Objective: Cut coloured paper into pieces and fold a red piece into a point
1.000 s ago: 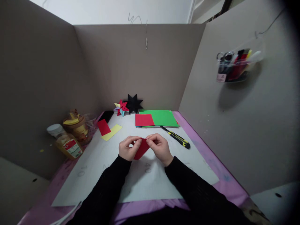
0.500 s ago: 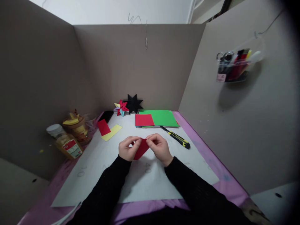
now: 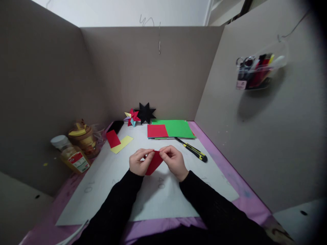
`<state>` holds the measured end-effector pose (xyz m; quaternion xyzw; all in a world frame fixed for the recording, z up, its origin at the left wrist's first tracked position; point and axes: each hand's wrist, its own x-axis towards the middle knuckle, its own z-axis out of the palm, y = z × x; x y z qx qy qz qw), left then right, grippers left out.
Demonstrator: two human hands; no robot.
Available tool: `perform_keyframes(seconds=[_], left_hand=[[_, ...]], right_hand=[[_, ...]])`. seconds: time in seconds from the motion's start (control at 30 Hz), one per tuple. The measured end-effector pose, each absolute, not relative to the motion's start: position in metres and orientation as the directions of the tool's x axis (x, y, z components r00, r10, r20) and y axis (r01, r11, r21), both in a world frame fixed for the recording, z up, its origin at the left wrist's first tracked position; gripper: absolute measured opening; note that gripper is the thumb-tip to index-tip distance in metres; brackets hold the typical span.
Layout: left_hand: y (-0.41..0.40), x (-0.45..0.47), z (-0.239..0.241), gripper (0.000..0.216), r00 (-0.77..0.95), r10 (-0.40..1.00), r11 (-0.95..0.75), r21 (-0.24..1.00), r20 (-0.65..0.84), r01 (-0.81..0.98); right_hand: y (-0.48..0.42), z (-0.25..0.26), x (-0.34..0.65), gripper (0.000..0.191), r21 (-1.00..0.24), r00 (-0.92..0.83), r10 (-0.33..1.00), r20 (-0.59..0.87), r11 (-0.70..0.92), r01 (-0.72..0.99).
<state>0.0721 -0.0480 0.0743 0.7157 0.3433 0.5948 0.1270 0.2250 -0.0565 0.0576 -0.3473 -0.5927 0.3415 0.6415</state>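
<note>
A small piece of red paper (image 3: 154, 162) is held up over the middle of the white sheet (image 3: 163, 204). My left hand (image 3: 140, 162) pinches its upper left edge between thumb and fingers. At its upper right corner, my right hand (image 3: 174, 161) grips it the same way. The paper's lower part tapers down between the hands; whether it is folded I cannot tell. Ahead on the left lie a red paper strip (image 3: 113, 138) and a yellow paper strip (image 3: 122, 144), overlapping.
Green paper (image 3: 180, 128) and a red square (image 3: 156, 130) lie stacked at the back, near a yellow-black utility knife (image 3: 195, 152). Folded stars, one black (image 3: 145, 113) and one multicoloured (image 3: 131, 117), stand behind. A glue bottle (image 3: 76, 158) is left; a bin of tools (image 3: 258, 73) hangs right.
The red paper's lower tip has shifted very slightly downward. Both hands keep nearly the same place and pinch.
</note>
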Motion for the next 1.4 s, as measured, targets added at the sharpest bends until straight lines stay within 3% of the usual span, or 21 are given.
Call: perform_keyframes(seconds=[0.23,0.7,0.93,1.03,1.2,1.4], left_hand=[[-0.047,0.073,0.074,0.01,0.055,0.578,-0.78,0.532,0.814,0.33],[-0.047,0.071,0.074,0.01,0.077,0.624,-0.746,0.563,0.778,0.355],[-0.049,0.071,0.081,0.012,0.182,0.636,-0.757,0.559,0.75,0.34],[-0.045,0.067,0.079,0.013,0.136,0.676,-0.717,0.605,0.724,0.346],[-0.034,0.061,0.069,0.02,-0.126,0.806,-0.533,0.802,0.578,0.269],[-0.035,0.069,0.061,0.022,-0.152,0.863,-0.458,0.874,0.481,0.163]], right_hand=[[-0.056,0.058,0.224,0.012,-0.85,0.065,0.85,0.523,0.526,-0.023],[-0.055,0.054,0.224,0.009,-0.844,0.076,0.841,0.536,0.537,0.01],[-0.06,0.066,0.225,0.005,-0.762,-0.028,0.788,0.615,0.603,0.234],[-0.059,0.071,0.227,0.007,-0.759,-0.024,0.788,0.615,0.6,0.254],[-0.051,0.067,0.231,0.007,-0.856,0.045,0.862,0.505,0.494,0.152],[-0.044,0.058,0.226,0.014,-0.922,0.184,0.926,0.329,0.357,-0.148]])
